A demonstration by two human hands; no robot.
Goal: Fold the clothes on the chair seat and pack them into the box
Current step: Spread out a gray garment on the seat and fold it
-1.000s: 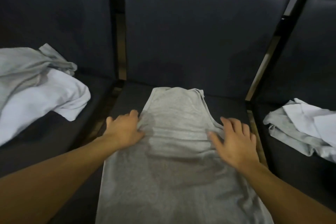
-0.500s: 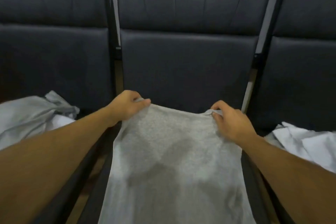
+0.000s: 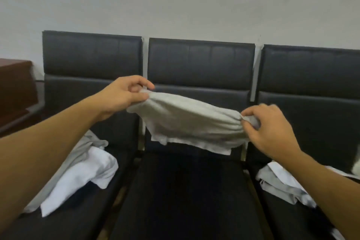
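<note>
my left hand [image 3: 124, 96] and right hand [image 3: 271, 129] are both raised over the middle chair seat [image 3: 187, 191]. between them hangs the grey shirt [image 3: 191, 122], folded over on itself and lifted clear of the seat, its lower edge dangling above the cushion. my left fingers [image 3: 142, 84] are curled and pinch one bunched end of the shirt; my right fingers [image 3: 251, 111] are curled too, clamped on the other gathered end, a little lower than the left. on the seat to my left lies a loose pile of grey and white clothes [image 3: 78, 173]. on the seat to my right lies another heap of white and grey clothes [image 3: 286, 185], partly hidden by my right forearm. behind the shirt stand the dark chair backs [image 3: 200, 64], then the pale wall [image 3: 175, 2], with a brown wooden cabinet [image 3: 15, 87] at far left.
</note>
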